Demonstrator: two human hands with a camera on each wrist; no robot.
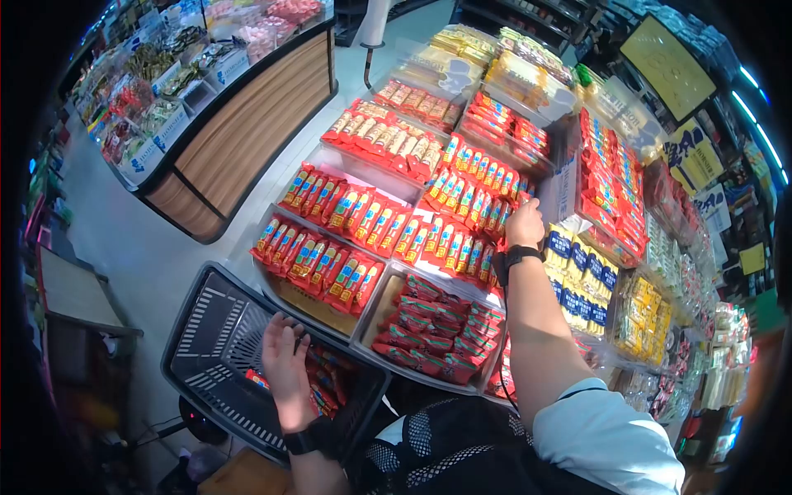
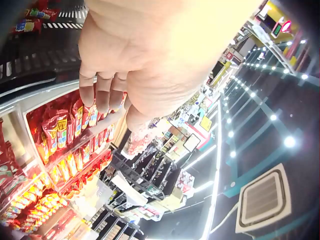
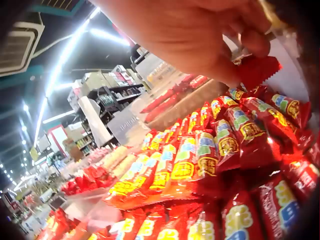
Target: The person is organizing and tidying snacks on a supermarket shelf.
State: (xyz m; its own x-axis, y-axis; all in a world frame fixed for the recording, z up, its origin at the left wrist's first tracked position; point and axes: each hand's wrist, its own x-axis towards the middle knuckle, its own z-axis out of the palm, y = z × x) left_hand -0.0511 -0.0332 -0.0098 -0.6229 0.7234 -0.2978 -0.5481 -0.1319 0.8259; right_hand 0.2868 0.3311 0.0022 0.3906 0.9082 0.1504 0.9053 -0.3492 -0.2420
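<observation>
In the head view my right hand (image 1: 525, 223) is at the far right end of the rows of red snack packets (image 1: 470, 198). The right wrist view shows its curled fingers and thumb pinching the serrated end of one red snack packet (image 3: 257, 71), the rest partly hidden. More red packets with blue and yellow print (image 3: 185, 160) lie close below. My left hand (image 1: 285, 363) hangs over the grey shopping basket (image 1: 194, 363), its fingers loosely bent and holding nothing. Several red packets (image 1: 326, 379) lie in the basket, partly behind that hand.
Clear-walled bins cover the display: dark red and green packets (image 1: 437, 330) nearest, blue-and-cream packets (image 1: 582, 272) right of my arm, yellow packets (image 1: 643, 313) farther right. A raised bin of red packets (image 1: 610, 181) stands beside the right hand. A wood-panelled counter (image 1: 239, 132) is across the aisle.
</observation>
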